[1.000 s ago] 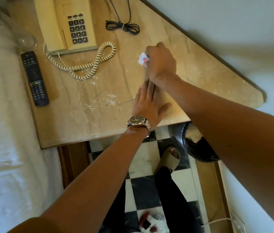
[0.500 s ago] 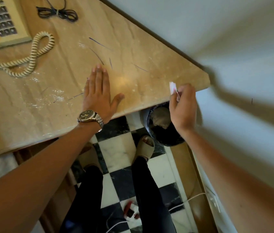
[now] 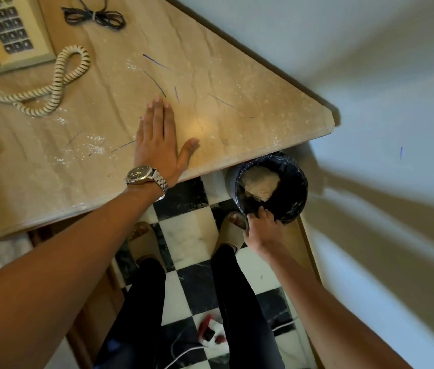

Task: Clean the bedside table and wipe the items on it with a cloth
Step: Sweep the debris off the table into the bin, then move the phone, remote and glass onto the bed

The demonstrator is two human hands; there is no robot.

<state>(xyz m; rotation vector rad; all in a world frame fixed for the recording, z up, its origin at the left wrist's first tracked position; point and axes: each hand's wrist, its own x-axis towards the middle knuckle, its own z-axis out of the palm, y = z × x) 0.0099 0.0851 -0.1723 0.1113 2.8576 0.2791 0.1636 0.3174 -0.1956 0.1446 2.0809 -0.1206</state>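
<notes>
Hand position first. Your left hand lies flat on the bedside table, palm down, fingers pressed together and thumb spread toward the front edge; it holds nothing. The wristwatch sits just inside that front edge. Your right hand is off the table, down at the near rim of the black-lined waste bin, which stands on the floor below the table's front right corner. The fingers curl over the rim; you cannot tell from this view whether they grip the rim or pinch something small.

Task status, judged from the surface:

- No cloth is in view, in either hand or on the table. Wiping appears not yet started.
- White crumbs lie scattered left of your left hand, toward the front edge, and more sit near the coiled cord.
- Thin dark strands or marks lie beyond your fingertips, toward the middle of the top.
- The telephone occupies the far left corner, with the bundled black cable beside it at the far edge. Both appear untouched.
- A dark object at the left edge is mostly cut off.

Remaining work: clear the loose debris into the bin, fetch the cloth, wipe the top, then wipe each item.
</notes>
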